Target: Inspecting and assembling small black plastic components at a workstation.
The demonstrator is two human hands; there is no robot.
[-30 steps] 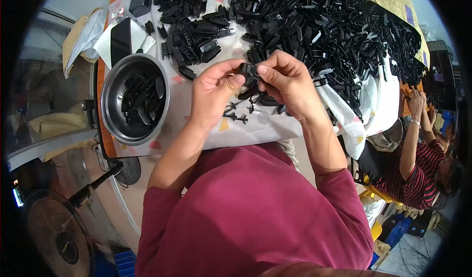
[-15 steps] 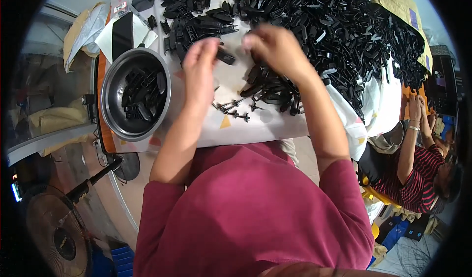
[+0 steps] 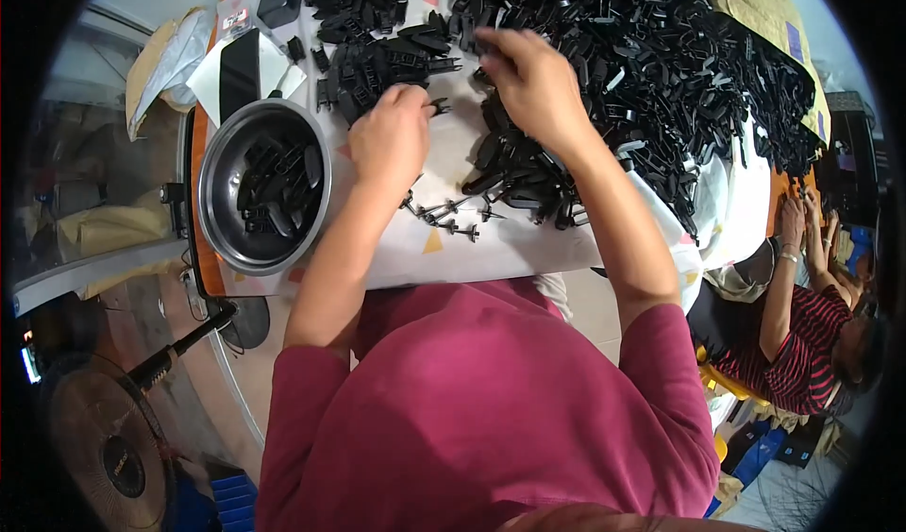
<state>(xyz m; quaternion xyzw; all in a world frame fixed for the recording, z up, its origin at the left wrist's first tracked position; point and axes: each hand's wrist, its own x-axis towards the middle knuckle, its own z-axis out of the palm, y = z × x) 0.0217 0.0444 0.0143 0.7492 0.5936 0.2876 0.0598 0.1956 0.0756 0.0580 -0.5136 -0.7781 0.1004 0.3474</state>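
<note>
Where hands (image 3: 462, 107) work, cloth-covered table (image 3: 528, 249), perhaps workshop.

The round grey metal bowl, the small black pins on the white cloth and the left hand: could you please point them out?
Round grey metal bowl (image 3: 213, 169): head view, on its left rim.
Small black pins (image 3: 444, 216): head view, middle of the loose row.
Left hand (image 3: 389, 140): head view, back of the hand.

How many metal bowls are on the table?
1. The round metal bowl sits at the table's left edge, left of the left hand, with black plastic parts inside. Others may be hidden beyond the view.
</note>
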